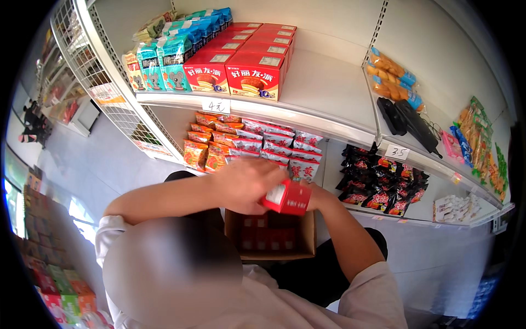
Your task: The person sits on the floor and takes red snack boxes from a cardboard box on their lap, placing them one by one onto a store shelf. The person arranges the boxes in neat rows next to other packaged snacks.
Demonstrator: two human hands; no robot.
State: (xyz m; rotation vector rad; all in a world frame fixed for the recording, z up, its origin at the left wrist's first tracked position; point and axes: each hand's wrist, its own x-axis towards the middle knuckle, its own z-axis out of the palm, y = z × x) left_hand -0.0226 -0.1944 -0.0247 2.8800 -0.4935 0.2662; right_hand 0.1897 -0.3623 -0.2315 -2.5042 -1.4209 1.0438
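A small red carton (294, 198) is held between both hands above an open cardboard box. My left hand (248, 183) grips its left end, fingers bent over the top. On the carton's right side my right hand (314, 196) holds on, its fingers partly hidden behind it. Below, between the knees, the cardboard box (311, 236) stands open with several red cartons (269, 238) in its shadowed inside. More red pie boxes (254, 74) stand in two rows on the upper shelf in front.
Teal bagged biscuits (174, 61) flank the shelved boxes. Silver snack bags (304, 166), orange bags (195, 154) and black bags (386, 197) fill the lower shelf. A black object (417, 127) lies on the right shelf near bagged bread (392, 80). A wire rack (111, 94) borders the left.
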